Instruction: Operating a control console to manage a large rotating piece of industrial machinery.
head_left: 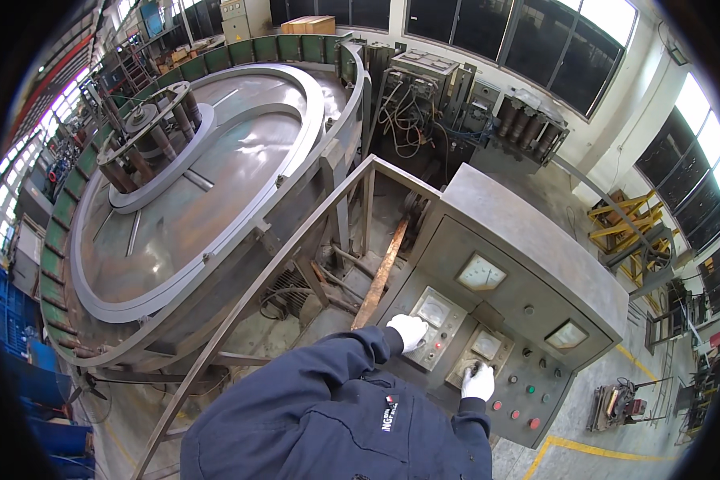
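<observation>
My left hand (pixel 409 330) rested on the grey control panel (pixel 488 336), fingers together. My right hand (pixel 478 382) pinched a knob (pixel 477 369). I counted four meters.

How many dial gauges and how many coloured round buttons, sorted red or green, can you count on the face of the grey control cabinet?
On the control cabinet:
Dial gauges: 4
Red buttons: 3
Green buttons: 2
Total: 9

Dark-framed windows (pixel 536 40) line the white wall at the top and right, while yellow floor lines (pixel 592 450) cross grey concrete (pixel 592 192) at lower right.
</observation>
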Demonstrator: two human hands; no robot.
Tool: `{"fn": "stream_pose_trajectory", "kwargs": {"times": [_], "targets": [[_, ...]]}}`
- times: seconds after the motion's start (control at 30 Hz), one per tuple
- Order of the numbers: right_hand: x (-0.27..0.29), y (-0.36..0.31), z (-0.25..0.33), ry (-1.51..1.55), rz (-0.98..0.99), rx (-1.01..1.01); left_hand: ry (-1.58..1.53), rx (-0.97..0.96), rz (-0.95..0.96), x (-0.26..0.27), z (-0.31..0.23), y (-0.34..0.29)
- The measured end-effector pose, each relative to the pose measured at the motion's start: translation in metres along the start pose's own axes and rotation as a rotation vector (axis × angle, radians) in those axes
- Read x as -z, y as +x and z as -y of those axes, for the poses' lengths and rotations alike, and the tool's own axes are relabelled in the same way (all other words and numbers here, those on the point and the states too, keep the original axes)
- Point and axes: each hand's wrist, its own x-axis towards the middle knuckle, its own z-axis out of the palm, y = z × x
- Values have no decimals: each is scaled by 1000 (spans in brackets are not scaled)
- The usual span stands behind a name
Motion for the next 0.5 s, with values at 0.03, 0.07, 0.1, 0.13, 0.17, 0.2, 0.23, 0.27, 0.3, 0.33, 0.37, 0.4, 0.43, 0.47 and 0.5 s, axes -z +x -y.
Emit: {"fn": "stream_pose_trajectory", "kwargs": {"times": [0.03, 0.07, 0.1, 0.13, 0.17, 0.2, 0.23, 0.27, 0.3, 0.33, 0.37, 0.4, 0.43, 0.47, 0.5], "targets": [[0, 0, 0, -4, -6, 2, 0, -1, 2, 0, 0, 0], [0, 0, 1, -7, -12, 4, 0, -2, 1, 0, 0, 0], [0, 0, 1, -11, -18, 5, -1, -4, 2, 2, -1, 0], [0, 0, 1, -17, -18, 2, -1, -6, 2, 4, -2, 0], [-1, -1, 0, -23, -18, 0, -6, -3, 9, 4, -3, 0], [-1, -1, 1, -28, -18, -2, -10, 0, 15, 5, -3, 0], [-1, 0, 1, -26, -21, -2, -14, 4, 22, 6, -2, 0], [-1, 0, 1, -23, -24, -2, -13, 4, 24, 6, -2, 0], [0, 0, 1, -22, -27, -1, -13, 6, 26, 6, -2, 1], [0, 0, 1, -29, -28, 0, -13, 8, 28, 6, -2, 1], [0, 0, 2, -36, -29, 0, -13, 7, 27, 6, -2, 1], [1, 0, 2, -42, -29, 1, -13, 6, 26, 7, -2, 1], [1, 0, 3, -42, -27, -1, -13, 6, 26, 7, -3, 1], [2, -1, 3, -43, -24, -3, -14, 5, 28, 8, -3, 1], [1, 0, 3, -42, -23, -5, -14, 4, 30, 10, -4, 0]]}}
